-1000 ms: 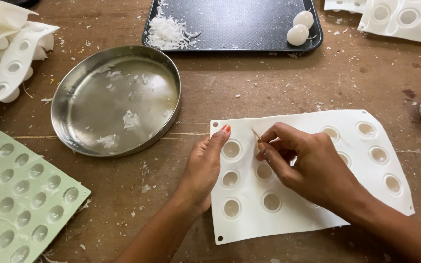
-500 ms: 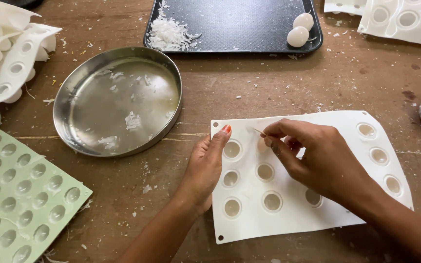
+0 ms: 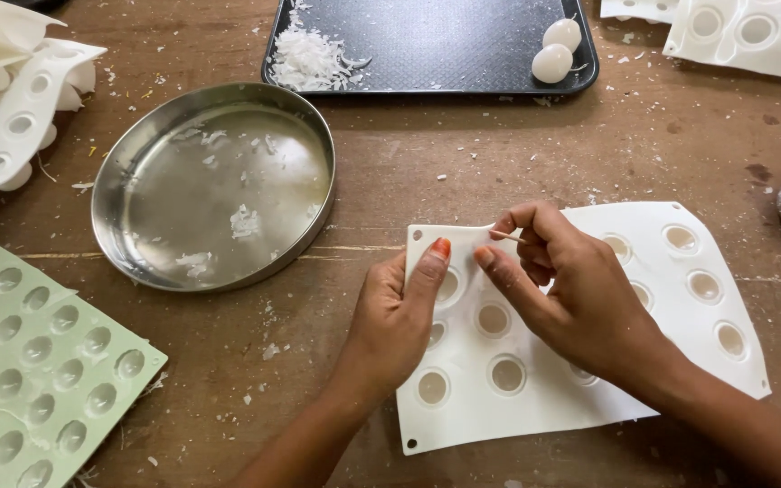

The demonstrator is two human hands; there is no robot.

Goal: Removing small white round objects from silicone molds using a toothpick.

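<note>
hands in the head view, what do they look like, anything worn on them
Both hands are bare: no gloves, rings, bracelets or watch show on the left hand or the right hand. The forearms are bare too, with no sleeve in view as far as the frame reaches. The one marking is nail polish: the left thumbnail is painted orange-red. The other nails are turned away or too small to judge.

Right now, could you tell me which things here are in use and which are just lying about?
In use: white mould sheet, thin stick, left hand, right hand.
Lying about: steel pan, black tray, two white eggs, green mould, white shavings.
</note>
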